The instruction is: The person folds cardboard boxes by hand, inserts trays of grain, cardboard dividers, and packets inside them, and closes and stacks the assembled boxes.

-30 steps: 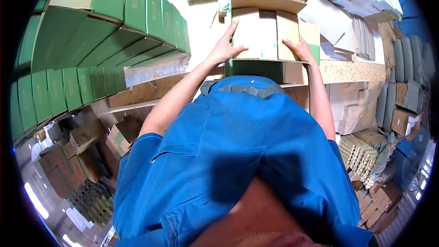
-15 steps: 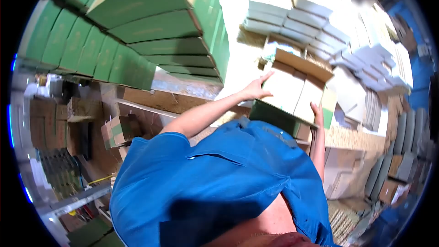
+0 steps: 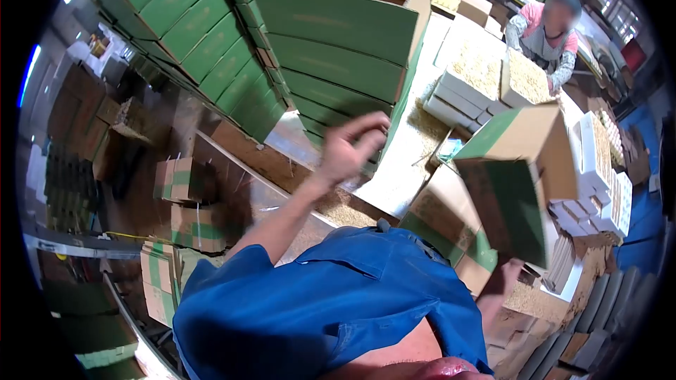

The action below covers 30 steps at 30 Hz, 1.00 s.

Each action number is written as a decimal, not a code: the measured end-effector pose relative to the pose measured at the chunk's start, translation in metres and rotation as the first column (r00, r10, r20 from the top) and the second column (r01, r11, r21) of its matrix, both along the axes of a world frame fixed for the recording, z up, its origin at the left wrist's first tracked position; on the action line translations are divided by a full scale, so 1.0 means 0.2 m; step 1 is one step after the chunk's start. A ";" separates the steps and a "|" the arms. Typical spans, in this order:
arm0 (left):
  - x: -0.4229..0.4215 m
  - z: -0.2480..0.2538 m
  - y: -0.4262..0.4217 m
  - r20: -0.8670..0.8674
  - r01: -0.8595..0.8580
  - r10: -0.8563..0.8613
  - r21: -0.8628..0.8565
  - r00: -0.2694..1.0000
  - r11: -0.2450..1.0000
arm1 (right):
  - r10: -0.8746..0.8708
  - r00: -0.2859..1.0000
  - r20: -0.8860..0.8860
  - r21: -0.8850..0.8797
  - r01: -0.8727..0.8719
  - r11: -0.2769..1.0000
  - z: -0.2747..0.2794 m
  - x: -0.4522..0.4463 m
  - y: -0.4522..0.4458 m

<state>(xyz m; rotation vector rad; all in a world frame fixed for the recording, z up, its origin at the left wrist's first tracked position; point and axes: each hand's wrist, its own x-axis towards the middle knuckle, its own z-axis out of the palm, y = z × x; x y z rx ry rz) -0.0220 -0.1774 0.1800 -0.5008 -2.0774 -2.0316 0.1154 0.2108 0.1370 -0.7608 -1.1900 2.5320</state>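
Head view: open box [image 3: 505, 207] tipped in the air above the bench [image 3: 406, 177], right hand [image 3: 501, 283] at its low edge, likely to hold up the weight. Cannot tell if pinching; fingers partly hidden. Left hand [image 3: 343, 157] spread a little, fingers bent, holding nothing, close to the tall green stack [image 3: 338, 53], maybe for balance. White boxes [image 3: 458, 102] beyond, close together, maybe to save room.

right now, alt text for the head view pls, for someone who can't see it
Right hand of a person in a blue shirt at the lower edge of a tilted box; left hand, blurred, raised by stacked green boxes. A co-worker is beyond white boxes.
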 end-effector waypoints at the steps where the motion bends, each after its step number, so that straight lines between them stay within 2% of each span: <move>1: 0.00 0.18 -0.11 -0.110 -0.258 0.252 -0.045 0.961 0.965 | 0.005 0.999 -0.051 0.028 -0.004 1.000 0.15 -0.06 0.00; 2: -0.06 0.29 -0.22 -0.371 -0.479 0.439 -0.017 0.818 0.878 | 0.021 0.994 -0.104 0.053 -0.016 0.998 0.28 -0.14 -0.02; 4: -0.22 0.46 -0.46 -0.590 -0.706 0.601 0.072 0.540 0.705 | 0.063 0.976 -0.207 0.080 -0.047 0.996 0.56 -0.30 -0.06; 6: -0.37 0.61 -0.65 -0.495 -0.684 0.581 -0.036 0.646 0.729 | 0.108 0.951 -0.291 0.079 -0.089 0.993 0.81 -0.46 -0.13; 8: -0.56 0.62 -0.77 -0.262 -0.377 0.397 0.125 0.880 0.918 | 0.142 0.935 -0.324 0.043 -0.136 0.990 1.02 -0.61 -0.25; 9: -0.66 0.58 -0.82 -0.290 -0.240 0.268 0.129 0.919 0.962 | 0.154 0.935 -0.319 0.011 -0.159 0.987 1.09 -0.70 -0.31; 10: -0.67 0.55 -0.85 -0.294 -0.239 0.268 0.131 0.918 0.962 | 0.167 0.933 -0.319 -0.012 -0.180 0.984 1.13 -0.78 -0.38; 11: -0.68 0.54 -0.88 -0.202 -0.262 0.259 0.011 0.944 0.965 | 0.185 0.923 -0.338 -0.014 -0.201 0.980 1.16 -0.88 -0.43; 14: -0.67 0.48 -0.79 -0.181 -0.246 0.251 0.052 0.951 0.968 | 0.321 0.779 -0.539 0.154 -0.283 0.947 1.13 -1.12 -0.59; 16: -0.69 0.43 -0.81 -0.153 -0.232 0.231 0.013 0.961 0.973 | 0.573 0.529 -0.626 0.360 -0.456 0.814 1.04 -1.30 -0.62; 17: -0.65 0.45 -0.79 -0.168 -0.164 0.170 0.047 0.971 0.985 | 0.476 0.685 -0.551 0.348 -0.330 0.877 1.09 -1.24 -0.83; 18: -0.62 0.45 -0.78 -0.162 -0.165 0.170 0.047 0.972 0.985 | 0.612 0.655 -0.443 0.410 -0.460 0.788 1.09 -1.26 -0.88; 19: -0.60 0.45 -0.78 -0.179 -0.192 0.198 0.050 0.964 0.980 | 0.592 0.763 -0.260 0.310 -0.515 0.799 1.11 -1.32 -0.96; 21: -0.58 0.43 -0.80 -0.195 -0.222 0.227 0.047 0.954 0.974 | 0.769 0.639 -0.019 0.542 -0.639 0.545 1.11 -1.33 -1.03; 22: -0.58 0.41 -0.81 -0.199 -0.279 0.275 0.007 0.941 0.960 | 0.817 0.568 0.102 0.582 -0.700 0.414 1.14 -1.34 -1.05; 24: -0.58 0.41 -0.83 -0.220 -0.341 0.328 -0.021 0.919 0.940 | 0.760 0.605 0.240 0.751 -0.612 0.250 1.26 -1.29 -1.07; 26: -0.55 0.41 -0.82 -0.246 -0.323 0.303 -0.042 0.921 0.946 | 0.672 0.645 0.363 0.870 -0.493 0.004 1.31 -1.36 -1.05; 27: -0.54 0.41 -0.82 -0.246 -0.322 0.304 -0.038 0.921 0.946 | 0.558 0.736 0.383 0.924 -0.316 -0.216 1.27 -1.50 -1.01; 28: -0.55 0.41 -0.82 -0.254 -0.305 0.285 -0.040 0.924 0.952 | 0.453 0.888 0.075 0.827 0.198 -0.526 1.24 -1.50 -1.02; 29: -0.56 0.41 -0.82 -0.262 -0.283 0.262 -0.044 0.929 0.958 | 0.636 0.731 -0.246 0.760 0.553 -0.341 1.20 -1.51 -1.06; 30: -0.56 0.40 -0.81 -0.265 -0.257 0.236 -0.050 0.935 0.965 | 0.726 0.585 -0.360 0.731 0.661 -0.171 1.20 -1.48 -1.09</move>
